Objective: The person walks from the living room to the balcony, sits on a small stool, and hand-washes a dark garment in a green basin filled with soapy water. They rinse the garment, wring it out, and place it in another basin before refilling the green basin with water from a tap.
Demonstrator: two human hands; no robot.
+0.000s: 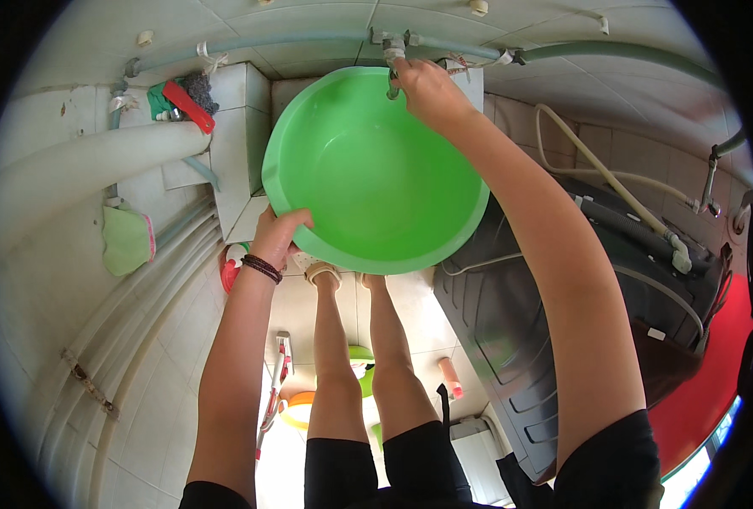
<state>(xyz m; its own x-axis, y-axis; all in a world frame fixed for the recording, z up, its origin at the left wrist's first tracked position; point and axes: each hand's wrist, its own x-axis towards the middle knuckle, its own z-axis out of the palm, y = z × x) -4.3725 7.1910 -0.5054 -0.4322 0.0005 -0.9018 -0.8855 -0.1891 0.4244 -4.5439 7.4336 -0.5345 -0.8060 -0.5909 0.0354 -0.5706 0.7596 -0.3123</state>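
A large green plastic basin sits beneath a metal wall tap, and I see no objects inside it. My left hand grips the basin's near-left rim, thumb over the edge and the other fingers underneath. Up at the tap, my right hand has its fingers closed around the tap's handle or body; the hand hides which part. The spout points down over the basin's far edge. No stream of water can be made out.
A grey washing machine with pale hoses stands at right. At left are a thick white pipe, a ledge with a red-handled brush, and a hanging green cloth. A mop and an orange basin are behind my feet.
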